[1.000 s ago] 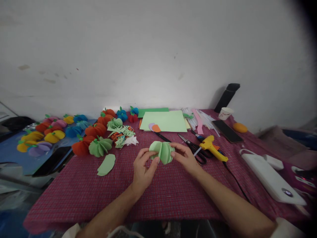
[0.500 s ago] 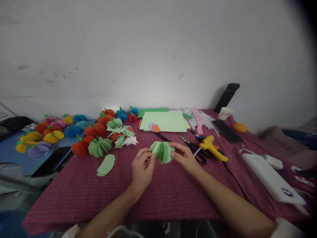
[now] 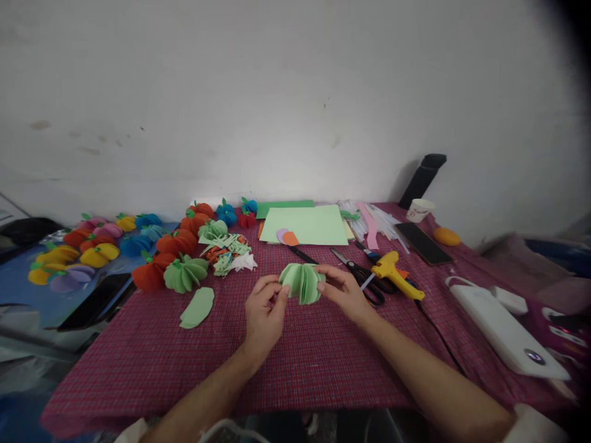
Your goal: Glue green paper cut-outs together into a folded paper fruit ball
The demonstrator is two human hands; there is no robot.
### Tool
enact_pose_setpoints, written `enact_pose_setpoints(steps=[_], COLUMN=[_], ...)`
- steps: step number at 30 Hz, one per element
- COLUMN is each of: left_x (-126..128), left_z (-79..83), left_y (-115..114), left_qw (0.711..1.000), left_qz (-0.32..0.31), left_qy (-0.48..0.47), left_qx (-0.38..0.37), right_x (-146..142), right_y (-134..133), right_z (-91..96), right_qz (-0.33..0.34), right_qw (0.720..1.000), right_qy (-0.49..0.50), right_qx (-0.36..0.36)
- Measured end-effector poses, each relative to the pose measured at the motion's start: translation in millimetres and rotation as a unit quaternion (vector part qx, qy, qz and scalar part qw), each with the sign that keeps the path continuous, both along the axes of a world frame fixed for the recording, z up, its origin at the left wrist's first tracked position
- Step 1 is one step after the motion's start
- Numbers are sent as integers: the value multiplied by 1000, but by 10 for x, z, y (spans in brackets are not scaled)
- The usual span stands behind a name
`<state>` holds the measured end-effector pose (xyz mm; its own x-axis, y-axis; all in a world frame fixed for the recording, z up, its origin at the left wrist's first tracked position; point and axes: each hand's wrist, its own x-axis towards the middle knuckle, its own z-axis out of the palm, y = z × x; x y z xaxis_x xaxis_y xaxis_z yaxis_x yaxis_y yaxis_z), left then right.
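Between my hands is a light green paper pumpkin [image 3: 302, 284] with fanned-out leaves, raised a little above the cloth. My left hand [image 3: 266, 311] pinches its left edge between thumb and fingers. On the opposite edge, my right hand [image 3: 344, 293] is closed on the outer leaves the same way. To the left lie light green paper cutouts [image 3: 197, 307], flat on the cloth. Beside them stands a finished light green paper pumpkin [image 3: 185, 272] with a green stem. A yellow glue gun [image 3: 397, 275] rests right of my right hand, over black-handled scissors [image 3: 357, 269].
Several orange paper pumpkins [image 3: 178, 242] and a heap of paper scraps [image 3: 226, 253] sit at the left. Light green sheets [image 3: 309, 224] lie at the back. Rightward are glue sticks [image 3: 385, 224], a phone [image 3: 423, 243], a paper cup [image 3: 420, 210] and a white power bank [image 3: 503, 326].
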<state>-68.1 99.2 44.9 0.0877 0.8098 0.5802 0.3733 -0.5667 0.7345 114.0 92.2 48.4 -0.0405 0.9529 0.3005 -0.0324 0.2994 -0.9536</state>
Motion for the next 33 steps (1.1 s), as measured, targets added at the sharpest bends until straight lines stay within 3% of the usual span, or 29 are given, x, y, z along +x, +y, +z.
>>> enact_pose_setpoints(steps=[33], left_x=[24], left_z=[-17], left_y=[10], left_qw=[999], left_qz=[29], left_qy=[13], left_qx=[10], right_x=[9], right_y=[5], right_z=[-4], right_qz=[15], right_qw=[1000], right_qy=[10], right_qx=[0])
